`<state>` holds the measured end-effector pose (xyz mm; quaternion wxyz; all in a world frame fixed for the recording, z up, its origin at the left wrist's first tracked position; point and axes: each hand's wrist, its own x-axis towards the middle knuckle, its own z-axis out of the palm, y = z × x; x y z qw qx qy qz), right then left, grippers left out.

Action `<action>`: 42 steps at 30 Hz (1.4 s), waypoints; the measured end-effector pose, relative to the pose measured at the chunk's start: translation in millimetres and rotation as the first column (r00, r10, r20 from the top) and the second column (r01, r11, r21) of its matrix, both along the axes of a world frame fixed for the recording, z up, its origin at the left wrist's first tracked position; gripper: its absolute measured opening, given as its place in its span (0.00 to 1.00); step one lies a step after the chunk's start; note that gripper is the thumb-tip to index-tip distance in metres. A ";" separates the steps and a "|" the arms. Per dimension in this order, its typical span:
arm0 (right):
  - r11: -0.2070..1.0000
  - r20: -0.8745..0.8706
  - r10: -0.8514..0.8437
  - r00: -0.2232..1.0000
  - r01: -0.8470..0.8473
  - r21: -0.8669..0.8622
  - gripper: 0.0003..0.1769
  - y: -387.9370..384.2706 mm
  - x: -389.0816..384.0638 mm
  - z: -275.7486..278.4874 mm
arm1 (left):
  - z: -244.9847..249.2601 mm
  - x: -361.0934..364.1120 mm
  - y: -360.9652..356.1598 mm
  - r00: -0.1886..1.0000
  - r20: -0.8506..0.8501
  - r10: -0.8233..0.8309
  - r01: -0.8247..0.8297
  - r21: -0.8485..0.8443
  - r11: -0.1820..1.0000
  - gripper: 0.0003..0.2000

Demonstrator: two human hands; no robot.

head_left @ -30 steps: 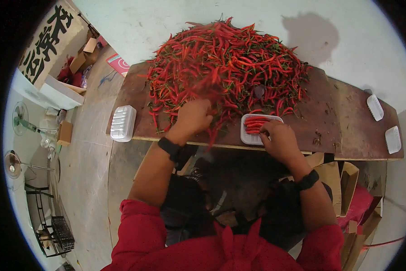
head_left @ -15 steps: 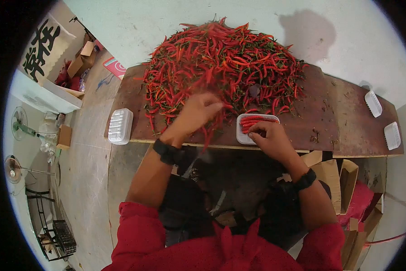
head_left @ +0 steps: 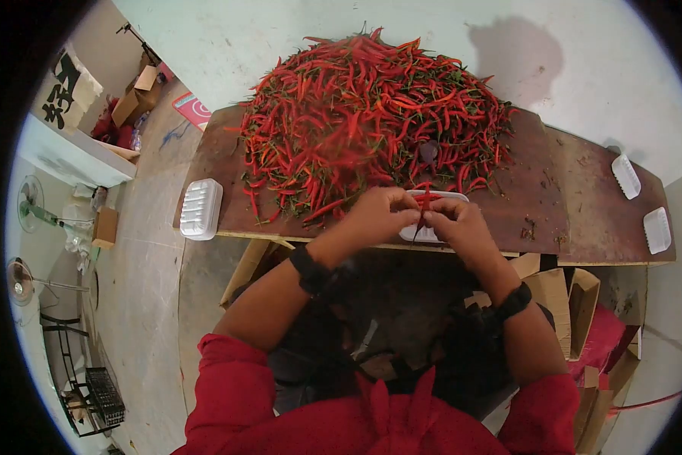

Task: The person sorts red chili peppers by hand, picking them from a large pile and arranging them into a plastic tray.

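Brown tabletop (head_left: 527,171) extends in front of you, with its near edge below your forearms. Your left hand (head_left: 375,212) has just moved from the heap side to meet your right hand (head_left: 462,227), so both hands now work together on a chilli. Both hands are pinching: thumbs and fingers are drawn together around this red chilli (head_left: 424,205), above the white tray (head_left: 458,196). Its long axis runs roughly near to far, the near end leaning slightly to the left. Which end carries the stem, I cannot tell. The tray sits at the near edge, and the fingers hide much of its inside. Farther left stands another white container (head_left: 201,209). Beyond your hands rises the large chilli heap (head_left: 371,98), reaching close to the pale wall (head_left: 606,83).
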<state>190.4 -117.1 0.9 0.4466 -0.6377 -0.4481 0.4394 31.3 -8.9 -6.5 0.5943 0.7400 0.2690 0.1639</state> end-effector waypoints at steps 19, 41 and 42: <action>0.938 0.202 -0.169 0.965 0.094 0.335 0.12 -2.0 -5.0 -7.9 | -12.6 9.1 -17.9 0.999 -0.050 -0.005 0.005 0.002 1.000 0.09; 0.991 0.869 0.062 0.492 -0.133 0.005 0.07 -4.2 20.5 -26.7 | -20.6 3.3 -6.2 0.975 -0.208 0.081 0.057 0.583 0.811 0.08; 0.990 0.885 0.077 0.459 -0.142 -0.013 0.07 -4.0 19.4 -27.8 | -21.9 4.9 -7.3 0.970 -0.225 0.096 0.062 0.604 0.794 0.08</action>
